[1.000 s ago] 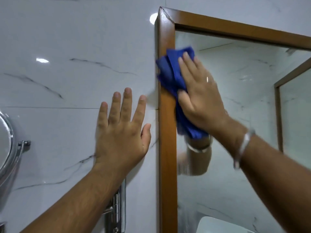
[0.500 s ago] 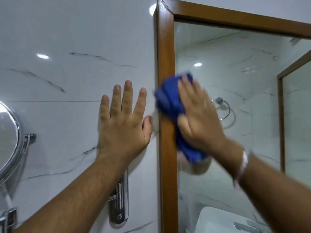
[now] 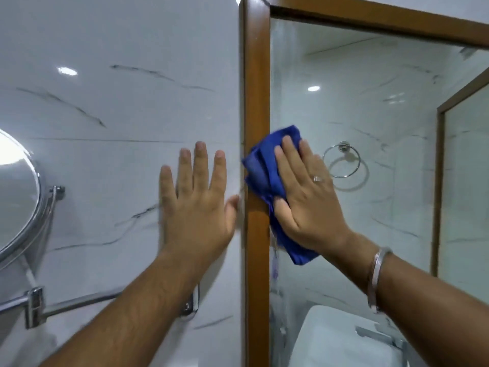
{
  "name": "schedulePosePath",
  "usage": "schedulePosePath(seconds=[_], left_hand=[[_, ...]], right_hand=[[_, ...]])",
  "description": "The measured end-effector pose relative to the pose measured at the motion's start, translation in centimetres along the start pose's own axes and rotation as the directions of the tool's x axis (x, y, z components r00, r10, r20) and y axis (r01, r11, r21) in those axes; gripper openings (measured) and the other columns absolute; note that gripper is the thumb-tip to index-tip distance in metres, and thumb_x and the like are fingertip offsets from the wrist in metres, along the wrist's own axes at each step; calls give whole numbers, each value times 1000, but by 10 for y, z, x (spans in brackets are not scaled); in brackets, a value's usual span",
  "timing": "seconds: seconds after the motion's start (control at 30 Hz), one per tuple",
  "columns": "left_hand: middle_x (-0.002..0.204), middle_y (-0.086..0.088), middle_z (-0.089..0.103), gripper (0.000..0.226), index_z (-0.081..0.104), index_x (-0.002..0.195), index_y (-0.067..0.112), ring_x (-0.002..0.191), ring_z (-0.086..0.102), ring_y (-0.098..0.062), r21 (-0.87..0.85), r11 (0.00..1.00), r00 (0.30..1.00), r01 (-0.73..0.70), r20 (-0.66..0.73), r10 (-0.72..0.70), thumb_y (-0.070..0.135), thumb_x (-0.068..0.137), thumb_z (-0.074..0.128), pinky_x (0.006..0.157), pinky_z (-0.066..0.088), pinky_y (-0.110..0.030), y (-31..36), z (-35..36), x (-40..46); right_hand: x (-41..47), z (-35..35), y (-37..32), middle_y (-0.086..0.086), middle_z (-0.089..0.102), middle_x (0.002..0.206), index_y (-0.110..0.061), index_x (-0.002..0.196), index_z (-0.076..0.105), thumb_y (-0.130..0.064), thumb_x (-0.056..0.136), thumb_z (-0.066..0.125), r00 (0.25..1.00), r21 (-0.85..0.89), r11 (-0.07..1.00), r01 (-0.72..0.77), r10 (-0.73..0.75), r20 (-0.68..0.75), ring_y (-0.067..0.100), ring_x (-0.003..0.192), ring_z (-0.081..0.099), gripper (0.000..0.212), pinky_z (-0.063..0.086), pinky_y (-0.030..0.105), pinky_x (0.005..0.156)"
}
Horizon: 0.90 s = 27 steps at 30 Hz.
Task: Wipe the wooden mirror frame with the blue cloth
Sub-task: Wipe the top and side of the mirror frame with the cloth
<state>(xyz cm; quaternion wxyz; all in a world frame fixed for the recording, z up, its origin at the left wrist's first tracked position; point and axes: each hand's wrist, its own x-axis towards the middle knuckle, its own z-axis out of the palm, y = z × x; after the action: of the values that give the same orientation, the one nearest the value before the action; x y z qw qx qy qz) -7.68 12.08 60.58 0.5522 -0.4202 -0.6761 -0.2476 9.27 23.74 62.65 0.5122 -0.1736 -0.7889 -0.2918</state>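
The wooden mirror frame (image 3: 256, 75) runs as a brown vertical strip down the middle, with a top rail going off to the right. My right hand (image 3: 304, 197) presses the folded blue cloth (image 3: 264, 168) flat against the frame's left strip and the glass edge, about mid-height. The cloth sticks out above my fingers and below my palm. My left hand (image 3: 197, 200) lies flat with fingers spread on the white marble wall just left of the frame, its thumb nearly touching the wood.
A round chrome shaving mirror (image 3: 18, 192) on a swing arm (image 3: 79, 303) is fixed to the wall at the left. The mirror glass (image 3: 357, 102) reflects a towel ring, a white fixture below and marble walls.
My right hand has slid the cloth down the frame's left strip from near the top corner to mid-height. The left hand stays on the wall, and the view has tilted down.
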Motion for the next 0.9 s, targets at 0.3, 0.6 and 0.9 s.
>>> schedulePosePath(seconds=[0.3, 0.6, 0.9], left_hand=[[166, -23, -2, 90, 16, 160, 21, 152, -2, -42, 111, 994, 1000, 18, -6, -18, 62, 87, 50, 120, -1, -60, 35, 20, -180], [166, -17, -13, 86, 13, 160, 26, 151, -14, -43, 40, 999, 998, -23, 55, 21, 69, 91, 41, 114, 8, -69, 26, 66, -219], [165, -20, -16, 84, 14, 159, 23, 149, -20, -43, 34, 999, 998, -31, 55, 29, 65, 92, 44, 113, 6, -71, 26, 64, -219]], right_hand=[[61, -26, 28, 12, 11, 162, -11, 153, 11, -34, 88, 35, 994, -57, 993, 102, -100, 43, 30, 150, 5, 73, 8, 44, 123], [41, 3, 3, 12, 19, 161, -11, 152, 20, -29, 85, 41, 972, 80, 993, -85, 100, -211, 32, 149, 12, 72, 15, 46, 121], [-252, 65, -80, 5, -6, 163, -13, 153, 7, -37, 79, 50, 975, 22, 999, 34, -38, 221, 32, 150, -2, 89, 4, 46, 122]])
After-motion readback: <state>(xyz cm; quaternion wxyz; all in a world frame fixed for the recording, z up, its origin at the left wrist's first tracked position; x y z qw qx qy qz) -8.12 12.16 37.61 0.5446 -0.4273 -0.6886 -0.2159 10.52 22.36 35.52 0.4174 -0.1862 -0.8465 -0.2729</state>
